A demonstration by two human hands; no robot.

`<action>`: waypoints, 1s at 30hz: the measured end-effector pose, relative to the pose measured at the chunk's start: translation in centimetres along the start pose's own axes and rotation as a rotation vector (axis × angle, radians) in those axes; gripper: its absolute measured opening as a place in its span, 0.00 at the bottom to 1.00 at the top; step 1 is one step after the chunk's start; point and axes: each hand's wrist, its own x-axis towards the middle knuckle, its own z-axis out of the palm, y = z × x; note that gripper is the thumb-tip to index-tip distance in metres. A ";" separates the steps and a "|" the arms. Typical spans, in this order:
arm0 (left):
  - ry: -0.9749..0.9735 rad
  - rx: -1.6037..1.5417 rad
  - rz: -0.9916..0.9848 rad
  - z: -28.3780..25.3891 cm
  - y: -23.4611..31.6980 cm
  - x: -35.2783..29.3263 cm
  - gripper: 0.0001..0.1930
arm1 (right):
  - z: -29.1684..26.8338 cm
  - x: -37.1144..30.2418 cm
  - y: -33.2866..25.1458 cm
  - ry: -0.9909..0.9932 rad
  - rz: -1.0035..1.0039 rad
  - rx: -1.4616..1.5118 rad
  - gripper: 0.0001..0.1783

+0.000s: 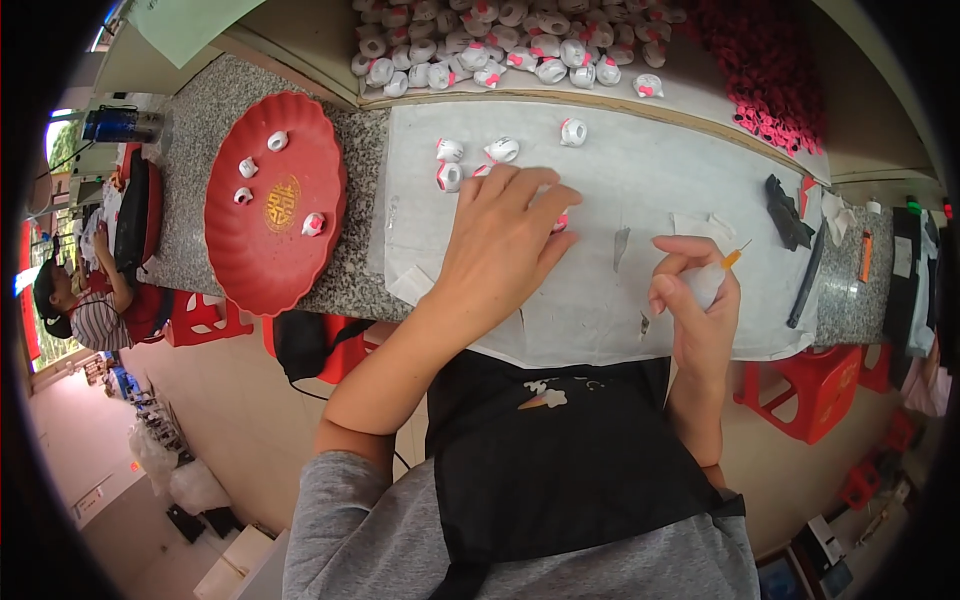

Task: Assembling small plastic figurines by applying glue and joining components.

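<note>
My left hand (508, 228) is spread palm-down over the white sheet (600, 290), its fingers apart and curved. A small white bead-like piece with pink (560, 222) shows between its thumb and forefinger, mostly hidden; no firm grip on it is visible. Just beyond the fingers stand several white hollow pieces with pink parts (450, 151), and one more piece (573, 132) sits apart from them. On the right, my right hand (697, 290) is closed around a small white squeeze bottle (705, 285). The bottle's orange needle tip (732, 259) points up and to the right.
A red scalloped tray (235, 262) holds several white pieces at left. Heaped white pieces (520, 45) and pink parts (770, 80) fill the raised shelf behind. Black scrap (790, 212) and a dark stick (808, 280) lie right. Another person (85, 300) sits far left.
</note>
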 end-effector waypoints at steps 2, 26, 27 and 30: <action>0.110 -0.003 0.132 -0.2 -0.1 2.4 0.11 | -0.2 0.1 0.1 0.011 -0.014 -0.007 0.17; 0.087 -1.461 -0.486 0.6 1.1 -3.1 0.17 | 0.0 -1.4 -1.9 0.004 -0.208 -0.012 0.20; 0.091 -1.467 -0.486 0.7 1.5 -3.2 0.17 | -0.1 -1.5 -1.7 0.042 -0.228 -0.024 0.21; 0.095 -1.456 -0.434 1.3 1.8 -3.7 0.23 | -1.2 -1.2 -0.8 -0.034 -0.346 0.208 0.18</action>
